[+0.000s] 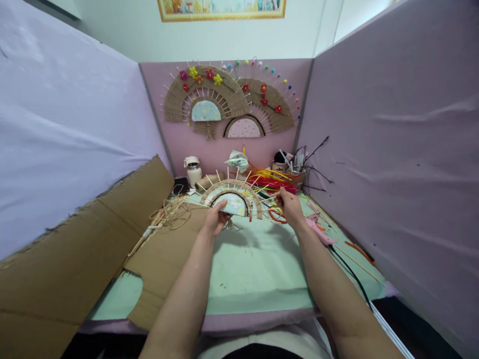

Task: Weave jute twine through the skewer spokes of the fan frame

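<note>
My left hand (216,218) is closed on the lower edge of a half-round woven fan (232,198) made of thin sticks and jute twine around a pale patterned centre. It holds the fan upright above the green mat (254,264). My right hand (290,206) is to the fan's right, fingers pinched together on a strand of jute twine near the fan's right-hand sticks. A loose tangle of jute twine (174,212) lies to the left on the cardboard.
Two finished fans with flowers (207,97) hang on the back wall. A pink glue gun (318,230) with black cord lies at the right. Coloured strips (269,180), a tool cup (297,174), a white jar (193,170) and a twine spool stand behind. A large cardboard sheet (93,249) leans left.
</note>
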The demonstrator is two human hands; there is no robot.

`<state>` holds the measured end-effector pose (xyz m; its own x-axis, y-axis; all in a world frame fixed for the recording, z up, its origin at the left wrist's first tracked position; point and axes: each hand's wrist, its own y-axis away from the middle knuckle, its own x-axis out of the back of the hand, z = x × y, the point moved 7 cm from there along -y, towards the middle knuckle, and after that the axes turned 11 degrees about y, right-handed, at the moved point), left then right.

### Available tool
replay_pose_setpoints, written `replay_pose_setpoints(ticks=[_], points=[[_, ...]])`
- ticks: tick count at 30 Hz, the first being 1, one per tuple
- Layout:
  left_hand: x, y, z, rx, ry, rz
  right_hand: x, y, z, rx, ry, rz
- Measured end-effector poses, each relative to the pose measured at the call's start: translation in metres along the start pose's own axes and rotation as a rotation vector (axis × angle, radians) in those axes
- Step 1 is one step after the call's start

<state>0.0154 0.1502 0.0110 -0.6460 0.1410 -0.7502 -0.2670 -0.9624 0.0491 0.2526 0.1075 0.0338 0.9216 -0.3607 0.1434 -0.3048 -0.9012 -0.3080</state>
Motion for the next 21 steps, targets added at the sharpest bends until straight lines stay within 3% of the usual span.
replay_pose_setpoints(ticks=[4, 7, 16, 21], points=[[0.000, 0.000, 0.001, -0.001, 0.065, 0.003, -0.019, 0.006, 0.003, -0.110, -0.150, -0.188], [0.001, -0.001, 0.000, -0.004, 0.085, 0.004, -0.025, 0.009, 0.004, -0.147, -0.172, -0.249], [0.000, -0.001, 0.001, -0.042, 0.078, -0.005, -0.024, 0.006, 0.007, -0.130, -0.228, -0.254], [-0.002, 0.000, 0.002, -0.080, 0.061, -0.018, -0.015, 0.004, 0.003, -0.045, -0.092, -0.121]])
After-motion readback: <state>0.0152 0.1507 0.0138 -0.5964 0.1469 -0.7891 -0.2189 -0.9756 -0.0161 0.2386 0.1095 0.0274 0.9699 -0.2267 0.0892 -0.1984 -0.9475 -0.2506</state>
